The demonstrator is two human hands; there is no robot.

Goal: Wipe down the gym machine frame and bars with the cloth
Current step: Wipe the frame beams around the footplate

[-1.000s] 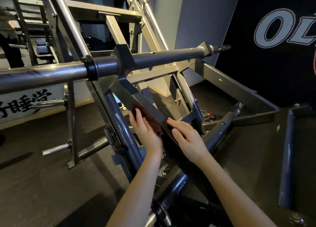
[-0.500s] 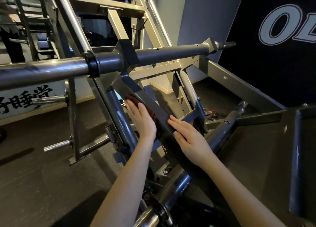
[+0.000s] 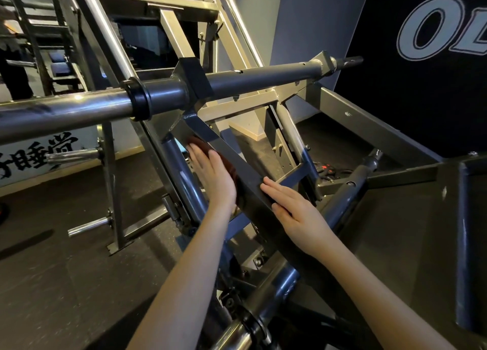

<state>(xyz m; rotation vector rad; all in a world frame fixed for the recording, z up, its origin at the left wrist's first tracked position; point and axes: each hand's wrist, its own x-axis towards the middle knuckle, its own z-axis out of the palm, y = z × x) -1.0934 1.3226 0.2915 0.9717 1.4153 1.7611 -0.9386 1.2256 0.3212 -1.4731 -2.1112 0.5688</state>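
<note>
Under the left hand, dark maroon cloth (mostly hidden)

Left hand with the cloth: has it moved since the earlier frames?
Yes. The left hand, pressing the cloth, has slid up the slanted beam, closer to the horizontal bar above.

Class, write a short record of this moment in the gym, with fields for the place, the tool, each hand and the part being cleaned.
place: gym machine on a dark floor
tool: dark red cloth
left hand: flat, fingers straight, presses the cloth against the slanted frame beam
right hand: flat, rests on the same beam lower down, holds nothing
part being cleaned: upper side of the slanted frame beam
overhead: horizontal bar crosses above both hands, neither touches it
</note>
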